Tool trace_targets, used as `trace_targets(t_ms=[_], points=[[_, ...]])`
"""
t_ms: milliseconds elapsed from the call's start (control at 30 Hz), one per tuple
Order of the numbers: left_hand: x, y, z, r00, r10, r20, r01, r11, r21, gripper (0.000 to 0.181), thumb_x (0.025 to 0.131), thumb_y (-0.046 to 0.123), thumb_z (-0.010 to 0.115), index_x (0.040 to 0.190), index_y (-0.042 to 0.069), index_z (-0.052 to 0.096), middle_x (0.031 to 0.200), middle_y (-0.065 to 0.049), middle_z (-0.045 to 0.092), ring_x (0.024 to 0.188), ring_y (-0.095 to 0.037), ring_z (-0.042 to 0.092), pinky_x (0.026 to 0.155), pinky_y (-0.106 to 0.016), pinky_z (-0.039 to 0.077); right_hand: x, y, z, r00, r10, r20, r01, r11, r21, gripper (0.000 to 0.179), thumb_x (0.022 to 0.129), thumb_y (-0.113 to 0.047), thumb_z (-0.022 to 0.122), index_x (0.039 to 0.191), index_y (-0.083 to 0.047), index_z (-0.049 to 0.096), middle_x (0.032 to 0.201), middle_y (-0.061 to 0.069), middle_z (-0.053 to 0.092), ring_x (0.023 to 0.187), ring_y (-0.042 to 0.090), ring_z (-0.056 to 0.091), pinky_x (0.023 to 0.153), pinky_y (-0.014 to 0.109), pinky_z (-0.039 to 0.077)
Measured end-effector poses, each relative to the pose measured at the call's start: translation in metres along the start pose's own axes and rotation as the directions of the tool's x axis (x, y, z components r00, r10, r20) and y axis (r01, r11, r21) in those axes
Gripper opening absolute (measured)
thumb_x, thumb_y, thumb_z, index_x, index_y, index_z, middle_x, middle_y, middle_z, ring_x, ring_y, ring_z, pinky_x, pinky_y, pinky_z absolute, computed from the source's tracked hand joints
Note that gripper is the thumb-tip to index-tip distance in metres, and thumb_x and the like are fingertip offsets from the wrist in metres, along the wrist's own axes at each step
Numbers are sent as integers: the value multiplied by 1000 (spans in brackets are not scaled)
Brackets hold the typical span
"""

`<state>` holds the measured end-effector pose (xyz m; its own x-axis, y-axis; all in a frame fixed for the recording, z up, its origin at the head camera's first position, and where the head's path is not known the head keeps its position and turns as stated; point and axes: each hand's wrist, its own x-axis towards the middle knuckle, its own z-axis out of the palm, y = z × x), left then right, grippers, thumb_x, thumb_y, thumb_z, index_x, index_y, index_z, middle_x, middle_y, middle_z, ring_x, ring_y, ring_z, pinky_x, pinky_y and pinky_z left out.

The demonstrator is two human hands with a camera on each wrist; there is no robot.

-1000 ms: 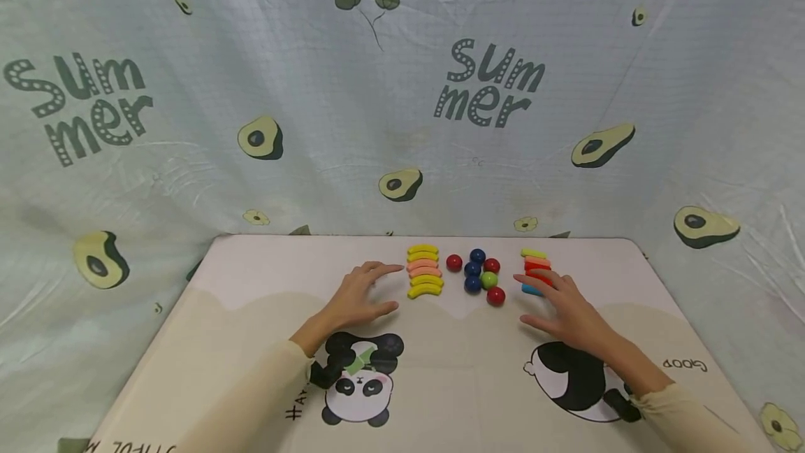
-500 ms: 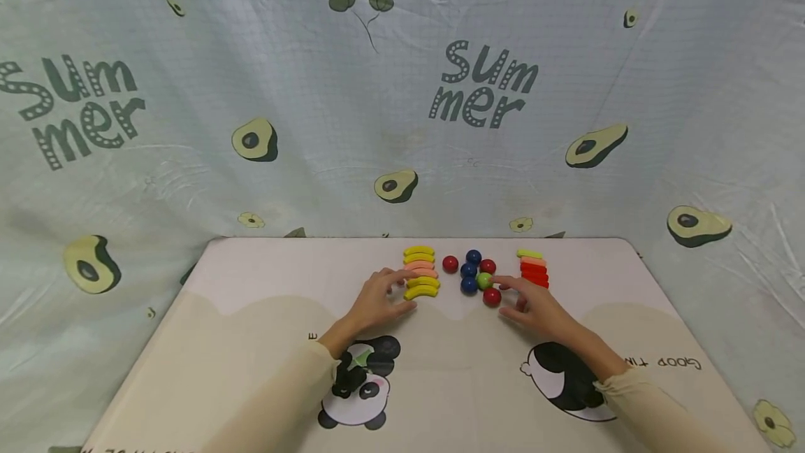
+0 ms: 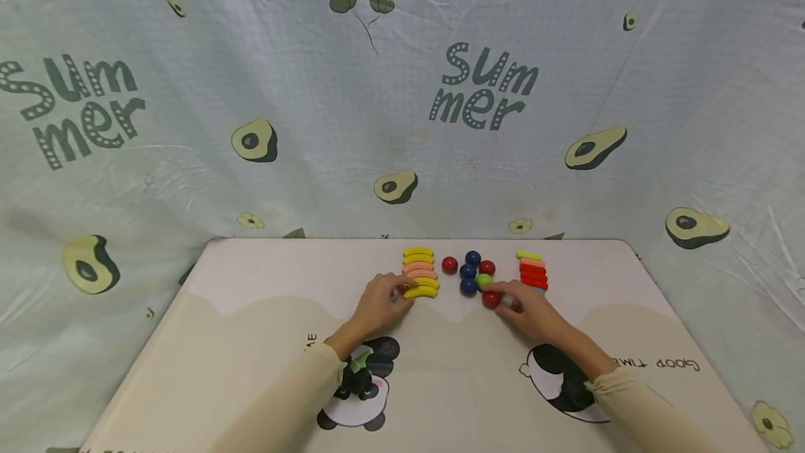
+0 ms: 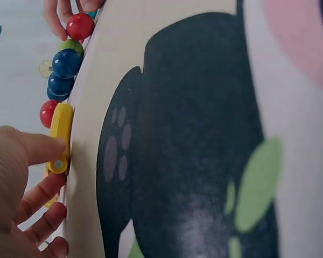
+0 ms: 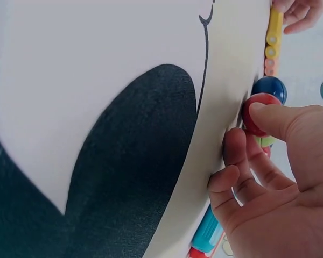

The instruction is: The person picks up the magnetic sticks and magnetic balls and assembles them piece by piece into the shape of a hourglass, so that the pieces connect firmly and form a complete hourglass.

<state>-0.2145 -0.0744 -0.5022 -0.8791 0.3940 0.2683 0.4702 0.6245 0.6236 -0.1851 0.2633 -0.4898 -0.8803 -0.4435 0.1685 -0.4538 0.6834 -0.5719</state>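
My left hand (image 3: 380,303) is at the front end of a column of yellow and pink toy bananas. Its thumb and forefinger pinch one end of the nearest yellow banana (image 4: 61,121), which lies flat on the table. On the right, my right hand (image 3: 531,310) pinches the nearest red ball (image 3: 491,300) between thumb and forefinger. In the right wrist view the thumb covers part of that red ball (image 5: 259,99). Just behind it sit a green ball (image 3: 483,281) and several dark blue balls (image 3: 468,272).
Two more red balls stand farther back, one of them a red ball (image 3: 449,265) left of the blue ones. Coloured sticks (image 3: 533,277) form a short column beyond my right hand. A patterned cloth (image 3: 314,124) hangs behind the table (image 3: 251,320), which has panda prints.
My left hand has moved right onto the nearest banana. My right hand has moved left from the sticks to the nearest red ball and taken hold of it.
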Motion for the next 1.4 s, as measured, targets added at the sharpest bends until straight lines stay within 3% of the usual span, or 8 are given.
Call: trace_targets(t_ms=[167,367,633,967,1400], points=[[-1,-1,-1,1000,24,-4,-24,1000,3,20,89,9,77,109,8,77,92,-4,68,82,-20,54,74,-33,44,1,0,-1,1000,15,-9,-15,1000,9,46,90,-4,77,134,-11,66,114,6,69,78,11,56,69,25,52],[-1,3,-2,1000,21,15,-21,1000,18,19,89,15,80,106,10,75,90,-2,67,82,-19,54,75,-32,44,2,2,-4,999,17,-33,-16,1000,7,44,89,-7,80,131,-13,67,103,0,68,78,12,57,68,25,52],[1,9,3,999,39,-35,-38,998,48,18,88,15,82,101,7,72,88,-3,67,81,-18,55,75,-33,46,1,4,-2,998,40,-39,-39,999,31,42,88,-10,82,127,-12,67,107,1,69,80,12,59,71,25,53],[4,10,9,1000,0,-6,0,997,73,16,88,14,80,103,10,78,82,1,61,77,-16,50,72,-30,41,-1,1,-2,994,102,-28,-100,994,54,38,88,-11,82,123,-13,68,106,1,69,80,13,59,69,24,52],[-2,12,6,1000,-19,15,18,999,31,14,86,11,81,96,7,74,81,0,63,78,-17,52,75,-32,42,-6,-2,2,994,108,-14,-105,984,143,38,86,-16,84,121,-13,69,102,-3,69,79,14,59,67,24,52]])
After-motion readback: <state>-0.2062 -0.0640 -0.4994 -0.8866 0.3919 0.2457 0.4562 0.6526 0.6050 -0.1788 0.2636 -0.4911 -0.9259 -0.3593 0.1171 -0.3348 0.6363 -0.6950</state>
